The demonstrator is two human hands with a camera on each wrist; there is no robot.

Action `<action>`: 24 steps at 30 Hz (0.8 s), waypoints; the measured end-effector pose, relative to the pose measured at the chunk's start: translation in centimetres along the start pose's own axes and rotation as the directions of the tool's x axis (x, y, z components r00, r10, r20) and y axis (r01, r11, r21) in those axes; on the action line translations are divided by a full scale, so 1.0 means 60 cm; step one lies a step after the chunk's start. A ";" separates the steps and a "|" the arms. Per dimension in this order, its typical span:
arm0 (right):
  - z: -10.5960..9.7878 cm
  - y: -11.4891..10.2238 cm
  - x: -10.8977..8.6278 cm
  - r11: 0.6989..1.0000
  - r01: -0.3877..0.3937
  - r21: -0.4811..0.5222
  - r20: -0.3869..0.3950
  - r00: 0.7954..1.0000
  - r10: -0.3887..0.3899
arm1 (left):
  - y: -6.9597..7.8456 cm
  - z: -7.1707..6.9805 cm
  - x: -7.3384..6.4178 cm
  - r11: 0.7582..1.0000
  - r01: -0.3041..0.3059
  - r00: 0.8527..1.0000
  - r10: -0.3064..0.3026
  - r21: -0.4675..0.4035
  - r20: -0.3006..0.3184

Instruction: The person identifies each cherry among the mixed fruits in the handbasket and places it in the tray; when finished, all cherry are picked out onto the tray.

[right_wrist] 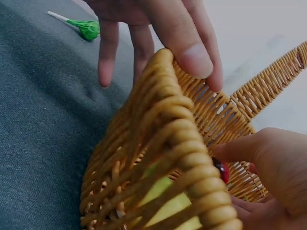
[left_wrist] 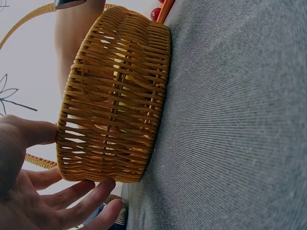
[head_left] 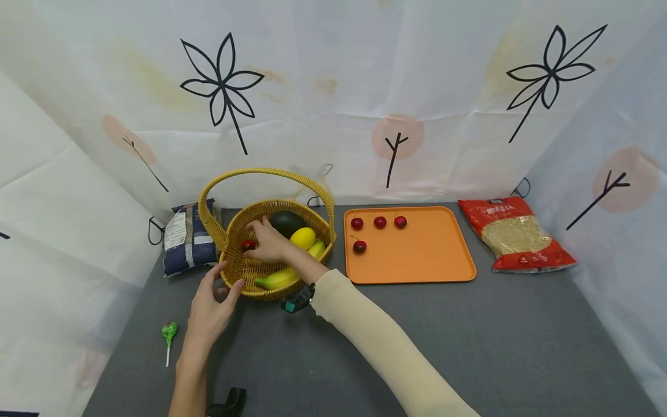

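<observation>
A yellow wicker basket point(head_left: 245, 292) with a tall arched handle holds bananas point(head_left: 278, 279), a lemon point(head_left: 303, 238) and a dark green avocado-shaped fruit point(head_left: 286, 223). My right hand point(head_left: 271, 243) reaches down inside it from the right. Its thumb and fingers pinch a dark red cherry point(head_left: 248, 245) near the left inner wall; the cherry also shows between the fingers in the right wrist view. My left hand point(head_left: 211, 307) holds the basket's left front side, thumb at the rim and fingers spread along the outer weave point(left_wrist: 110, 96).
An orange tray point(head_left: 427, 255) with several cherries point(head_left: 359, 247) lies right of the basket. Beyond it is a red bag of pale dry food point(head_left: 516, 231). A dark blue packet point(head_left: 190, 243) stands behind left. A green-wrapped lollipop point(head_left: 169, 333) lies at the left front.
</observation>
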State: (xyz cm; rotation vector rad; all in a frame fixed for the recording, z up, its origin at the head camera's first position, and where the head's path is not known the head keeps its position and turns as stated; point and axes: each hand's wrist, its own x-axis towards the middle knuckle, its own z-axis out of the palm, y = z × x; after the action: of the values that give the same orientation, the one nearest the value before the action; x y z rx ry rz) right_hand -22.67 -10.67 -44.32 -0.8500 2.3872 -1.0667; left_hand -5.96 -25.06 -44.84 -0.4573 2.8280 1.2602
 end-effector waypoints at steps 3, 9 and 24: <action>0.003 -0.002 -0.001 0.999 -0.013 -0.044 -0.020 1.000 0.012 | 0.000 0.001 0.001 1.000 -0.003 1.000 0.003 0.000 0.000; -0.001 0.001 -0.003 0.995 0.007 -0.096 -0.053 0.999 -0.012 | 0.003 0.000 0.001 1.000 0.012 1.000 -0.012 -0.001 0.001; 0.001 0.018 0.005 0.996 0.070 -0.051 0.089 0.994 -0.065 | 0.002 0.001 0.001 1.000 0.004 1.000 -0.004 0.003 -0.004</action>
State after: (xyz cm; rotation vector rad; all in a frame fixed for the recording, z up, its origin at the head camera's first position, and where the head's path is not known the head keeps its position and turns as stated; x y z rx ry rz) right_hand -23.26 -10.32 -45.20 -0.9821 2.3390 -0.9740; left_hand -6.04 -24.94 -44.83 -0.4660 2.8298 1.2561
